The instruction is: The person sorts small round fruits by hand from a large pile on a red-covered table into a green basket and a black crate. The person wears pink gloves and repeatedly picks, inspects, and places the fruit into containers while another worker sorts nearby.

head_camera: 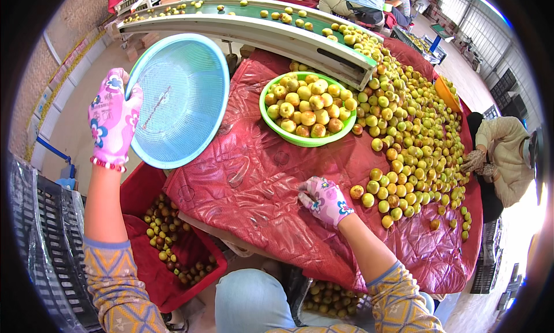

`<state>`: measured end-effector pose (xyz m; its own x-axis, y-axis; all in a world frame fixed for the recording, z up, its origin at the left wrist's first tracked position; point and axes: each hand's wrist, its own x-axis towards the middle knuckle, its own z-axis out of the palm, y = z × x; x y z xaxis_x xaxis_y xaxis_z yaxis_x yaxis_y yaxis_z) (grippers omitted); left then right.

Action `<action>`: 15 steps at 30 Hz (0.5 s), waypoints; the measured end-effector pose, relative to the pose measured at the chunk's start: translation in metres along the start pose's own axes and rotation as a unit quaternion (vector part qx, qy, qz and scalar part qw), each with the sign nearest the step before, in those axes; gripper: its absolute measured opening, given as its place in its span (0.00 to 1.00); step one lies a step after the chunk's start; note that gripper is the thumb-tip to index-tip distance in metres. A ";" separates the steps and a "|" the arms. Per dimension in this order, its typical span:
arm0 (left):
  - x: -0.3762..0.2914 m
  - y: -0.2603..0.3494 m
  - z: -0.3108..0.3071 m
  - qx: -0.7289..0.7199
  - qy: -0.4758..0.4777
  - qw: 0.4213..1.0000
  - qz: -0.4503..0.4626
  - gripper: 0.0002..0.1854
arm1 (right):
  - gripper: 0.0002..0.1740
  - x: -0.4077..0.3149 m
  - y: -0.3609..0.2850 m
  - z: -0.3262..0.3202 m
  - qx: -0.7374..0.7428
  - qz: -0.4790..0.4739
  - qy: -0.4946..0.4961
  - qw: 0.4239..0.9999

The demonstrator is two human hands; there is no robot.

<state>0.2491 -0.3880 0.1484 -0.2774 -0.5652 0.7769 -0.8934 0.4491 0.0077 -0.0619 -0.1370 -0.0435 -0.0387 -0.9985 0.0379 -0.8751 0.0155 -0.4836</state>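
Note:
My left hand (114, 112), in a pink flowered glove, grips the left rim of a light blue plastic mesh basket (186, 99). The basket is tilted with its inside facing me, and no fruit shows in it. A strip of green edge shows behind its rim. My right hand (322, 201), gloved alike, is over the red quilted cover (242, 194) with fingers loosely curled and apart, and nothing is visible in them. Just right of it begins a wide heap of fresh jujubes (407, 160). Beyond it, a bright green basket (298, 141) full of jujubes sits on the cover.
A conveyor (251, 28) with a green belt carries jujubes across the back. A red-lined crate (212, 255) with fruit stands below left, black crates (52, 229) beside it. A co-worker's gloved hands (476, 162) touch the heap's right side. An orange basket (446, 95) stands behind.

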 end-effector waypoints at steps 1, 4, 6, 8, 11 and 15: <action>0.002 0.020 -0.017 -0.020 0.004 1.000 0.000 0.14 | 0.15 -0.005 0.003 0.006 0.063 0.008 0.046 0.997; 0.005 0.022 -0.049 -0.160 -0.032 0.986 -0.047 0.14 | 0.20 -0.002 -0.009 0.020 0.391 0.085 0.081 0.913; 0.007 0.028 -0.069 -0.233 -0.073 0.968 -0.060 0.13 | 0.31 0.003 -0.009 0.023 0.638 0.124 0.053 0.759; 0.005 0.033 -0.072 -0.246 -0.160 0.953 -0.078 0.12 | 0.40 0.010 -0.019 0.021 0.751 0.146 0.051 0.642; -0.009 0.020 -0.058 -0.319 -0.290 0.897 -0.103 0.16 | 0.34 0.000 -0.037 0.019 0.701 0.071 0.103 0.702; -0.021 0.025 -0.043 -0.426 -0.192 0.857 -0.218 0.21 | 0.18 -0.006 -0.027 0.024 0.658 0.224 0.099 0.712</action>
<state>0.2478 -0.3346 0.1592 -0.2242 -0.9203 0.3206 -0.4046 0.3872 0.8285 -0.0263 -0.1324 -0.0521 -0.3539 -0.8794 -0.3185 0.4514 0.1377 -0.8816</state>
